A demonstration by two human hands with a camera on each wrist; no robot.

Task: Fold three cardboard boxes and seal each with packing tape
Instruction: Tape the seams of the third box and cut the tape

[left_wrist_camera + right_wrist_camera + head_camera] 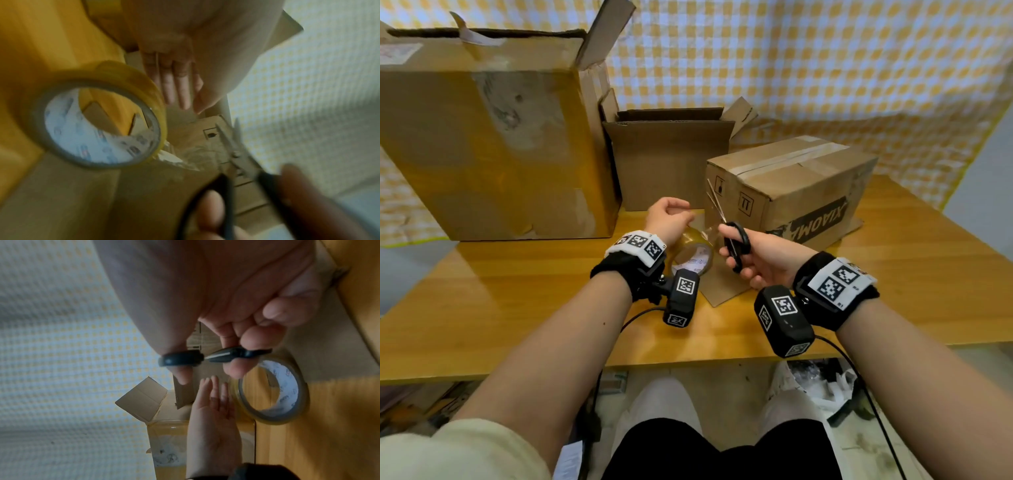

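A roll of clear yellowish packing tape [698,244] [131,78] [303,402] stands on edge on a flat cardboard sheet [726,289]. My left hand [669,219] [213,410] is just behind the roll, its fingers [179,84] straight beside it and gripping nothing. A short crinkled end of tape [180,155] hangs off the roll toward the scissors. My right hand [767,260] [246,305] grips black-handled scissors [736,245] [236,146] [180,360], blades slightly apart and pointing up and away. A closed brown box [791,178] with tape along its top seam lies right behind the scissors.
A small box [667,164] with its flaps up stands at the back centre. A large worn box [493,137] fills the left rear. All rest on a wooden table [517,291] against a checked cloth wall. Bags lie on the floor below.
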